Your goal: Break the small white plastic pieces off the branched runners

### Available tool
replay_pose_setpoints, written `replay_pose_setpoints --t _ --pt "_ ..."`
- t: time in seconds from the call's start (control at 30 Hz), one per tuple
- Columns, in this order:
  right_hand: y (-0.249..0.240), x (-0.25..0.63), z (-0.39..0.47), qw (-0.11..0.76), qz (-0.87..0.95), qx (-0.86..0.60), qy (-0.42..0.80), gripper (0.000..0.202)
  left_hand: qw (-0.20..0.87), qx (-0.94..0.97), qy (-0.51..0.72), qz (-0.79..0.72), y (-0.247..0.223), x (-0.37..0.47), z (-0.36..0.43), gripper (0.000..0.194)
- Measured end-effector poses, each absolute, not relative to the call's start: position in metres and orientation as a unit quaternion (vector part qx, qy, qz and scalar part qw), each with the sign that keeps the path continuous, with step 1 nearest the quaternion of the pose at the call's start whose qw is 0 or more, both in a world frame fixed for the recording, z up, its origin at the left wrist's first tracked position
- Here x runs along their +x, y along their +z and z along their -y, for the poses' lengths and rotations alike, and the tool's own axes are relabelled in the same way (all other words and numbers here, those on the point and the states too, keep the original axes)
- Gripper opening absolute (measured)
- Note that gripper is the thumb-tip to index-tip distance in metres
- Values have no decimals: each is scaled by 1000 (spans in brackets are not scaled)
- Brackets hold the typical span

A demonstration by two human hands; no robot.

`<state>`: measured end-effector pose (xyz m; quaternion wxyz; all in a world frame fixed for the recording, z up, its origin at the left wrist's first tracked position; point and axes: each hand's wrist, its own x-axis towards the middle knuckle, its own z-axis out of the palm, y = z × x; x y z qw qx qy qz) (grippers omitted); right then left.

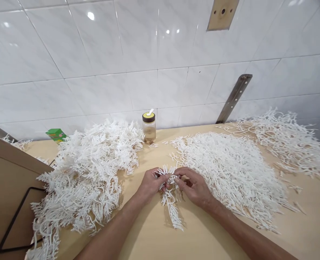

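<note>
Both hands meet near the middle of the table around a white branching sprig (173, 213) that looks like plastic foliage. My left hand (153, 183) is closed on its upper part, with the frilly tips sticking out above the fingers. My right hand (194, 186) pinches at the same bunch from the right, thumb and forefinger together. The sprig's lower end hangs toward me over the table. To the left rises a tall heap of bushy white sprigs (95, 162). A flatter pile of small white pieces (230, 173) spreads close to my right hand.
A jar with a black and yellow lid (149, 128) stands by the tiled wall (138, 86). Behind the left heap is a green box (56, 135). Loose white stems (290, 141) lie at the far right. A brown board (11, 195) borders the left side.
</note>
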<state>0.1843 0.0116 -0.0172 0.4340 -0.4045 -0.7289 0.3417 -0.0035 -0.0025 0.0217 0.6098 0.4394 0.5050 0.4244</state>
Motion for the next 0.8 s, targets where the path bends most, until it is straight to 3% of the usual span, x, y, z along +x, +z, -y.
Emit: replay_pose_setpoints --t 0.23,0.53,0.8 --pt "-13 183 -15 427 663 -427 442 29 583 481 418 -504 21 -2 1 42" --pt "-13 184 -16 420 664 -440 436 30 582 498 350 -539 18 -1 0 41" --pt "-7 186 -15 409 674 -420 449 30 616 478 385 -494 13 -4 -2 50"
